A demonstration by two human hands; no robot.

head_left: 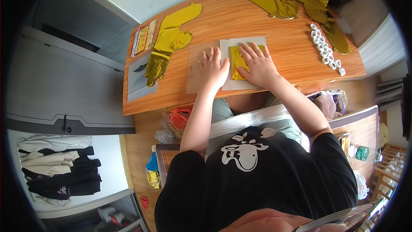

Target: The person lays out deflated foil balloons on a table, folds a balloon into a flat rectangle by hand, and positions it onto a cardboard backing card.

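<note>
A small folded square of gold foil (234, 57) lies on a pale grey sheet (225, 48) near the table's front edge. My right hand (259, 66) rests over the foil's right part, palm down with fingers spread, hiding some of it. To its left, my left hand (212, 68) lies flat with its fingers apart and nothing in them. Beneath the left hand is a see-through plastic sheet or bag (193, 83), which meets the grey sheet's left side.
A flat gold foil balloon (171, 38) lies on the table's left, beside a printed card (143, 38) and a plastic-looking sheet (136, 88). More gold foil (285, 3) spreads across the far right. Several small white rolls (324, 48) stand in rows near the right edge.
</note>
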